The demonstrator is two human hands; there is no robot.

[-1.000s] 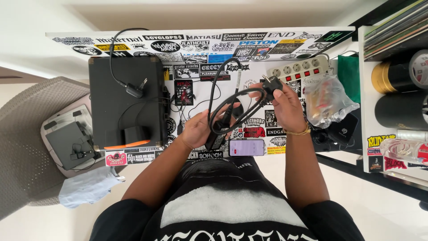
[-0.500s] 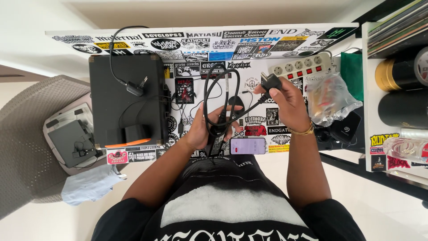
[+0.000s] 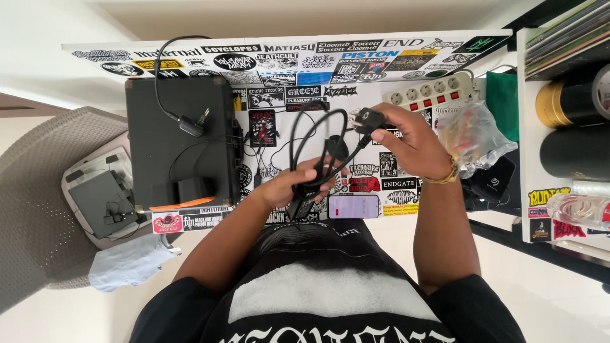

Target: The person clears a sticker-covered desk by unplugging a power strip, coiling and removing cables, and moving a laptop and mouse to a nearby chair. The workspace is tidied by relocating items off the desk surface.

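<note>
Black case (image 3: 175, 143) lay left on sticker-covered worktop (image 3: 286, 60). Left hand (image 3: 293, 184) clenched coiled black cable (image 3: 318, 149) above worktop. Right hand (image 3: 406, 140) pinched its plug (image 3: 368, 119). Coiling seemingly underway; next loop called for feeding slack leftward.

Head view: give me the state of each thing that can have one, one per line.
black cable: looped, lifted off the desk, held in both hands.
plug: unplugged, pinched in the right hand.
left hand: closed on the cable's loops and adapter block.
power strip: sockets in view empty.
phone: flat on the desk, screen lit.
black case: closed, a second loose cable lying on it.
</note>
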